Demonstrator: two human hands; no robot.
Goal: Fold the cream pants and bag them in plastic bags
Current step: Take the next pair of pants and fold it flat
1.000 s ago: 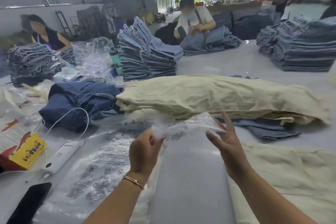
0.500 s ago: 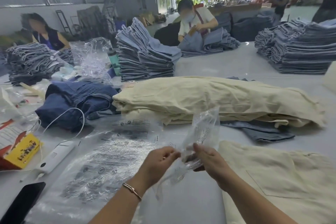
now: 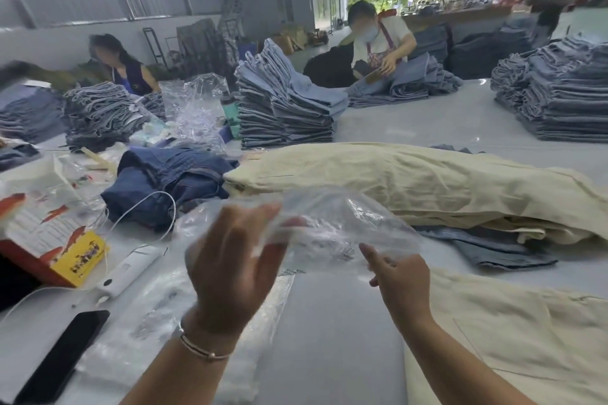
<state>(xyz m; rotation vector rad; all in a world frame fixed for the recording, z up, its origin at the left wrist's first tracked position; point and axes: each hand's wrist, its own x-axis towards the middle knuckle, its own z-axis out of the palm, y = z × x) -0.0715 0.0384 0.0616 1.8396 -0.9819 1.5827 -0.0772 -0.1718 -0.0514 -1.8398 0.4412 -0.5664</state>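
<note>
Plastic bag (image 3: 332, 227) between both hands

One head-worn wide-angle view looks forward and down over the long pale grey table (image 3: 329, 332) — close above the wearer's raised forearms, reaching the open doorway at the far end.

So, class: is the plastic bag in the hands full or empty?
Empty: the clear plastic bag hangs see-through and crumpled between both hands, no cloth inside.

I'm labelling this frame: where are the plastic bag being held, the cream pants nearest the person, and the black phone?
plastic bag (image 3: 332, 223): head view, its crinkled clear middle.
cream pants (image 3: 526, 339): head view, flat fabric at lower right.
black phone (image 3: 62, 355): head view, centre of its dark screen.
</note>
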